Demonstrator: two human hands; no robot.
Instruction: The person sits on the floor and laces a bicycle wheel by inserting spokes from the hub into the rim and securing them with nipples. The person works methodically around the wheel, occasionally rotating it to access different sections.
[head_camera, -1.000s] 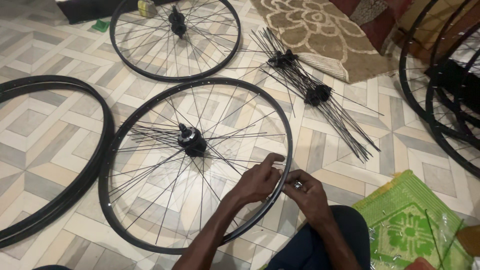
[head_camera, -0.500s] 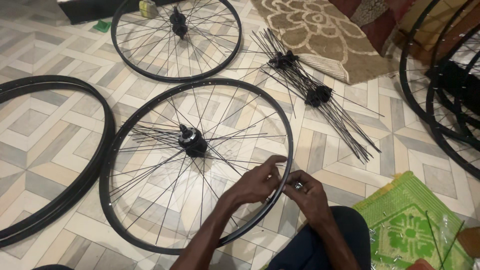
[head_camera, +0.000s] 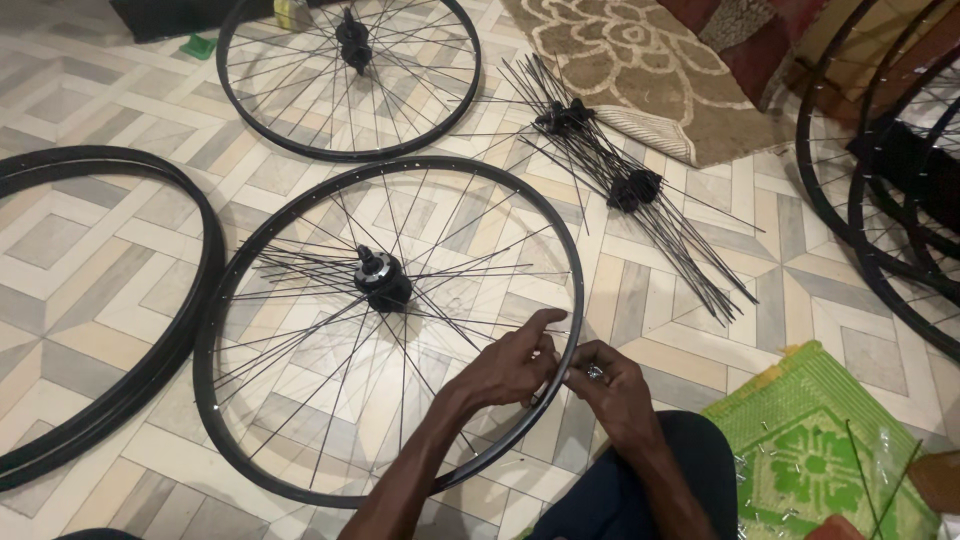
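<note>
A black bicycle rim lies flat on the tiled floor, a thin round metal hoop with small holes along its inner face, and thin dark wire spokes fan out from the black hub at its middle, some reaching the hoop and some loose and crossing at odd angles. Both hands work at the near right edge of this hoop, close together and nearly touching. The left hand rests over the rim with its forefinger stretched along a spoke and the other fingers curled down on the hoop. The right hand sits just outside the rim, its fingertips pinched on a small shiny metal piece held against the hoop's outer edge; what the piece is is too small to tell. A second laced wheel lies beyond the first, and smooth black hoops curve along the left. To the right of the rim, two hubs bristling with loose spokes lie in a slanting bundle. A beige patterned rug with a looped pile lies beyond them, more wheels stand at the far right, and a green woven mat strewn with small silvery bits lies by the person's dark-clothed knee. The floor tiles are glossy, in cream, grey and tan geometric shapes.
</note>
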